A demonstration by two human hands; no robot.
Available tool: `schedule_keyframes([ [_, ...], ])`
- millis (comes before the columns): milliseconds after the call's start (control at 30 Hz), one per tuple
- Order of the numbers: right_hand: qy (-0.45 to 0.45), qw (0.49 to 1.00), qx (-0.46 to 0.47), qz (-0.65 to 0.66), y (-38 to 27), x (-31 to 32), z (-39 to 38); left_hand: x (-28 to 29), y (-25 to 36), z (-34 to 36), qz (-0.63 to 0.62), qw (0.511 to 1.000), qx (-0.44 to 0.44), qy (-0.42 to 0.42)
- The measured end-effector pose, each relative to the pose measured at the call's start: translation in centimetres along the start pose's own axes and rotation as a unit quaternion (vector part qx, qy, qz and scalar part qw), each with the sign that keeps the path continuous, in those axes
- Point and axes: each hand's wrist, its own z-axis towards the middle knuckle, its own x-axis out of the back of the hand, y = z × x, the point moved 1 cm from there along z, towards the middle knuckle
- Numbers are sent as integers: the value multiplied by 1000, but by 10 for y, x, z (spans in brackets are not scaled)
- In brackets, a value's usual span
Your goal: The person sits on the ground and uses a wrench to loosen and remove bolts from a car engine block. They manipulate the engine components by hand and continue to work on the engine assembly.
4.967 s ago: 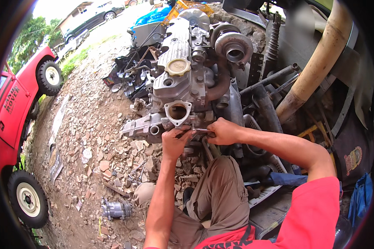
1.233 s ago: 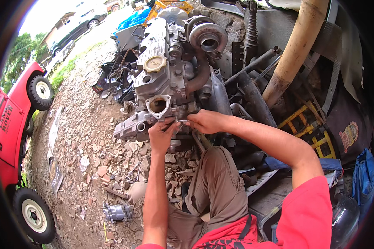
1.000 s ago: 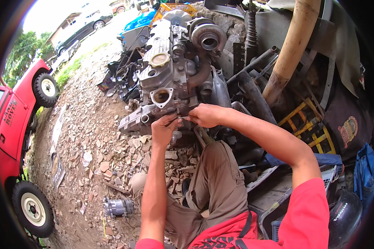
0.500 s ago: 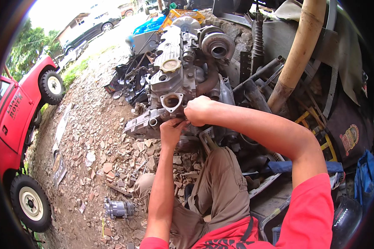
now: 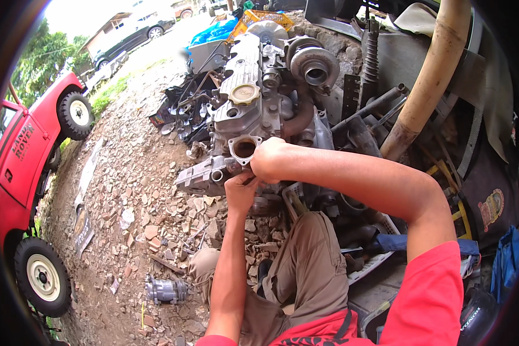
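A grey metal engine [image 5: 230, 121] stands in front of me, with a pale round filler cap [image 5: 244, 94] on top. Its near end has an open three-cornered flange [image 5: 245, 149]. My right hand [image 5: 269, 161] is closed against the flange's right side, fingers curled and mostly hidden behind its back. Just below the flange, my left hand [image 5: 241, 191] pinches with thumb and fingers close to the right fingertips. Whatever lies between the fingers of either hand is too small or covered to make out. A turbocharger [image 5: 314, 69] sits at the engine's upper right.
A compressor-like metal part [image 5: 165, 290] lies on the stony ground [image 5: 132, 207] at left. To the right, a thick bamboo pole [image 5: 424, 86] leans among scrap metal parts. A red off-road vehicle [image 5: 23, 161] stands at far left; a blue cloth [image 5: 506, 262] hangs at far right.
The view has shifted slightly, so the engine appears farther right and lower. My right hand has come closer over the flange's right edge. The left hand keeps its pinch below.
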Motion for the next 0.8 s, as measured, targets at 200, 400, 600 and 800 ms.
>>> schedule_keyframes([
  [200, -44, 997, 61, -11, 0, -9, 0, 3, -5, 0, -17, 999, -48, 11],
  [400, -159, 955, 14, 252, 21, -19, 19, 4, 0, 2, 1, 1000, 11, -23],
  [600, -201, 917, 18, 343, 33, -22, 12, 4, 1, 4, 52, 997, -1, -53],
  [800, -148, 956, 28, 251, 32, -20, 3, 5, 2, 5, 15, 998, -38, -57],
])
